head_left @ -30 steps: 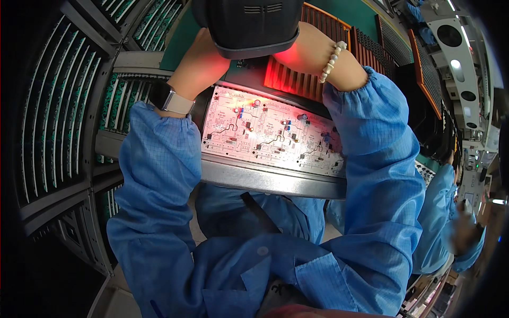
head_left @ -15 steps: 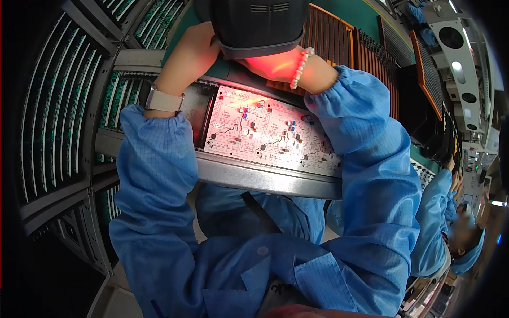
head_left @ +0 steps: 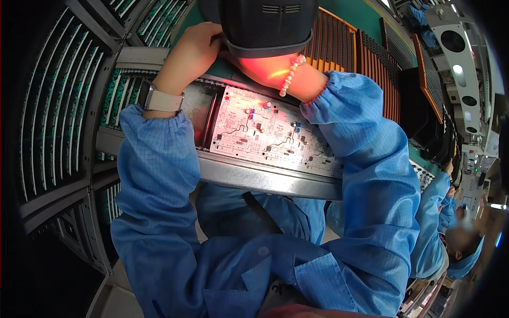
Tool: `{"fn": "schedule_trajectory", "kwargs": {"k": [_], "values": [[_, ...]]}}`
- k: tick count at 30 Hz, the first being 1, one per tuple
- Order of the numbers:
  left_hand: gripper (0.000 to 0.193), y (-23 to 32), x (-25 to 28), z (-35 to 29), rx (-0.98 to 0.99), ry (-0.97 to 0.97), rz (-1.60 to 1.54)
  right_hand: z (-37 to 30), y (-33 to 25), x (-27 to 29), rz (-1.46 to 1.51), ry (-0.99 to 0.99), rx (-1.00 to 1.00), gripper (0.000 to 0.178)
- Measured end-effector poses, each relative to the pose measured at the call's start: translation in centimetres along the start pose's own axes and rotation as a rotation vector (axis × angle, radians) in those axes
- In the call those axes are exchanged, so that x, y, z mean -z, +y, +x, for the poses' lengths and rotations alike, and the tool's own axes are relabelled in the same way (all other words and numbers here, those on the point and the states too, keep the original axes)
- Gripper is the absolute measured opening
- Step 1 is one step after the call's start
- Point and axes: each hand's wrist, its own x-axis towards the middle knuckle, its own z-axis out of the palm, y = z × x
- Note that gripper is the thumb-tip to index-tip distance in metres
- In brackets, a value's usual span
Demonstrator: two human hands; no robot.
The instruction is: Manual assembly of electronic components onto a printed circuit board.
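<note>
A pale printed circuit board (head_left: 254, 130) fitted with small components lies on a metal conveyor rail (head_left: 265, 177) in front of me. Beyond its far left corner is my left hand (head_left: 196, 50), fingers curled, tips partly out of sight. My right hand (head_left: 270, 69) reaches leftward over the far side of the board, toward the left one. Its fingers are hidden under a black housing with vent slots (head_left: 268, 26). Red light falls on the back of that hand and on the board. What the fingers hold, if anything, cannot be made out.
Racks of upright green boards (head_left: 58, 111) stand at the left. Orange-edged slotted trays (head_left: 336, 42) sit on a green surface at the back right. A white machine part with round dark openings (head_left: 456, 63) is farther right. A co-worker in a blue sleeve (head_left: 432, 228) is at the right.
The circuit board has shifted slightly right along the rail. My right hand and wrist have moved a little left and nearer. The black housing shows slightly farther right; my left hand is nearly still.
</note>
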Motion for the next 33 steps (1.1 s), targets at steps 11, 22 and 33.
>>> {"fn": "schedule_trajectory", "kwargs": {"k": [11, 22, 33], "values": [[0.016, -0.4, 0.0, -0.2, 0.010, 0.012, 0.028, -2.2, 2.5, 0.7, 0.789, -0.305, -0.567, 0.020], [0.030, -1.2, -0.4, -0.7, 0.026, -0.087, -0.087, -1.1, 2.1, 7.5, 0.435, -0.433, -0.257, 0.011], [0.078, -0.4, -2.6, -1.5, 0.006, -0.298, -0.008, -1.7, 0.2, 13.1, 0.437, -0.337, -0.521, 0.016]]}}
